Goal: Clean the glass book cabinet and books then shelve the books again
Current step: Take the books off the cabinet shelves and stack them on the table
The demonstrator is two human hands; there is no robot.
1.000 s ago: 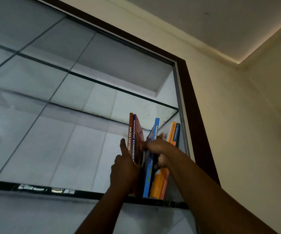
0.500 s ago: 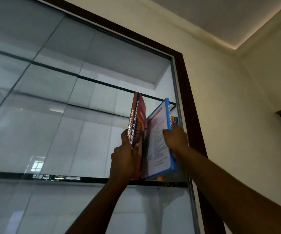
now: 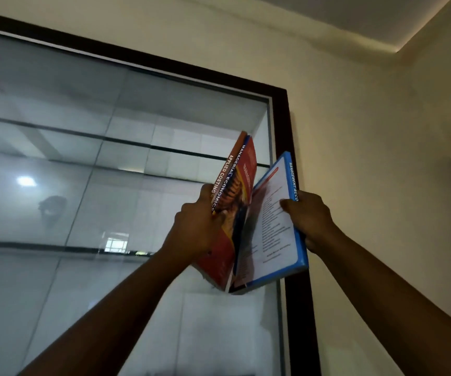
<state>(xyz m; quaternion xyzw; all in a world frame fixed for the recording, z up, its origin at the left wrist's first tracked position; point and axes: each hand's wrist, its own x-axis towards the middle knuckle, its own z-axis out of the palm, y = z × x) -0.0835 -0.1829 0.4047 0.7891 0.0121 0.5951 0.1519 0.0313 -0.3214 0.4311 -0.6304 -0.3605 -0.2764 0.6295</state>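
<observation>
Logging from my feed, left hand (image 3: 195,230) fingers wrapped round red books (image 3: 243,175), right hand (image 3: 312,221) thumb clamped on blue book (image 3: 277,240).

Red books (image 3: 239,191) are gripped by the left hand (image 3: 195,229), a blue book (image 3: 275,226) by the right hand (image 3: 309,217), before the glass cabinet (image 3: 83,158).

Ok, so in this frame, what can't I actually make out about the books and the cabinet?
Head view: the blue book has a spine title that stops at "MANAGEMENT ACCO"; the right hand covers the rest.
Head view: its cover print is too small and blurred to read.
Head view: the lower spines of the red-orange books are hidden behind the left hand.
Head view: the lower part of the cabinet is cut off by the bottom edge.
</observation>
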